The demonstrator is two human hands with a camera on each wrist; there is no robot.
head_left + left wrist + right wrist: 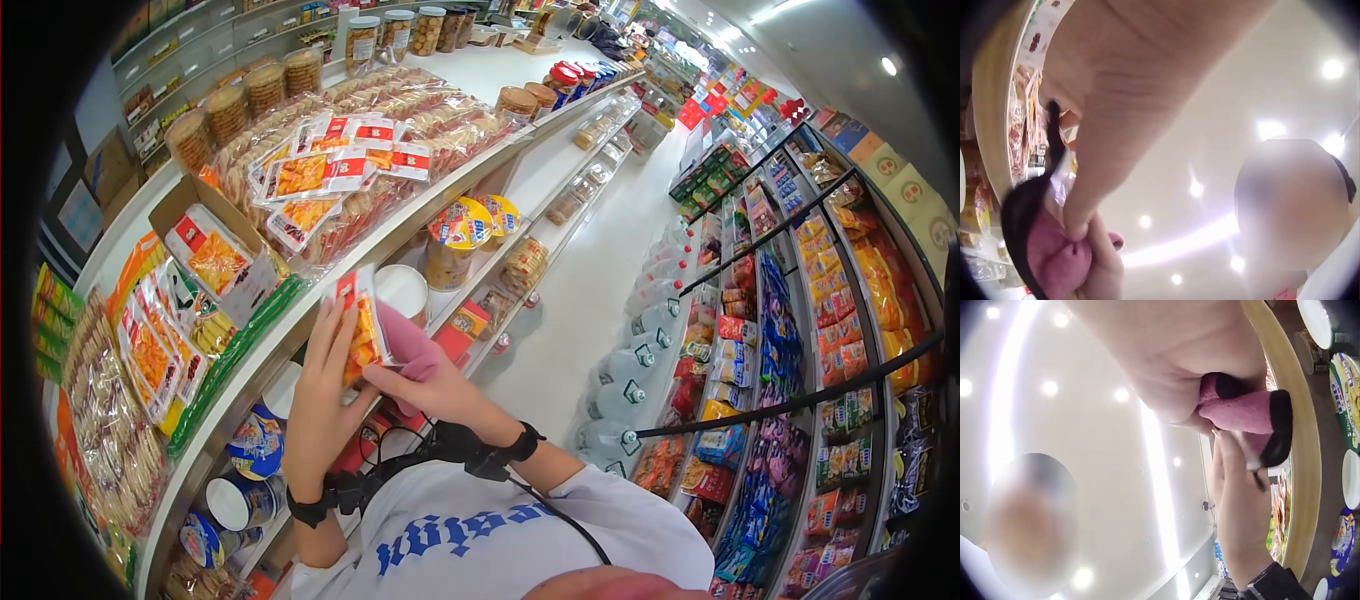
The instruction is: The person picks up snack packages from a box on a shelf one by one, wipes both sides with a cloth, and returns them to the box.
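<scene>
In the head view, a red, white and orange snack packet stands tilted between both hands. My left hand has its fingers along the packet's left side and grips it. A pink cloth-like item is held by my right hand, whose thumb touches the packet's lower edge. The left wrist view shows my left hand close up beside the pink and black item. From the right wrist, my right hand curls around that item, with my left hand below it.
More snack packets lie on wrapped biscuits along the counter. An open carton of packets stands at left. Tubs and cup noodles fill lower shelves. Bottles line the aisle before a packed rack.
</scene>
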